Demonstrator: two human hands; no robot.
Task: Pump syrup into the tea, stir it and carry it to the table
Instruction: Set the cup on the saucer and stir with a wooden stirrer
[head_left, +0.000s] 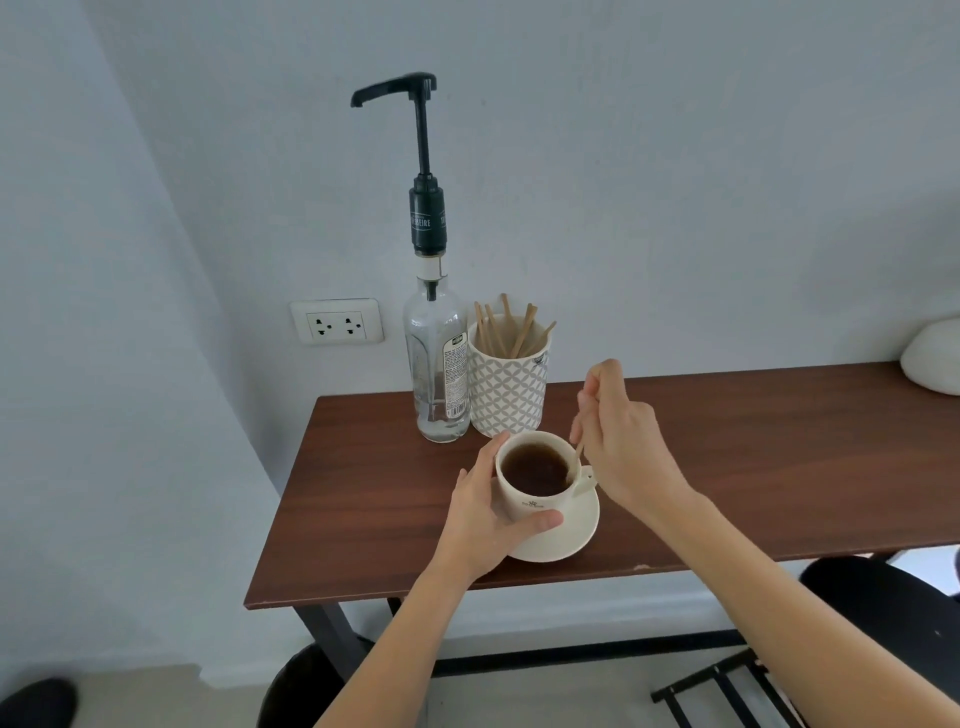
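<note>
Pinching a stick (580, 451) dipped in the tea, the right hand (623, 441) stirs while the left hand (488, 512) wraps the cup (535, 483) on its saucer (569, 540) near the bottle (435, 364); next, lift cup and saucer level.

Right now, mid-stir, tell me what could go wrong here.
1. The tea sits high in the cup; brisk stirring with the wooden stick in the right hand could slop it onto the saucer.
2. The tall pump bottle stands close behind; a stray elbow or hand might tip it.
3. Only the left hand steadies the cup.
</note>
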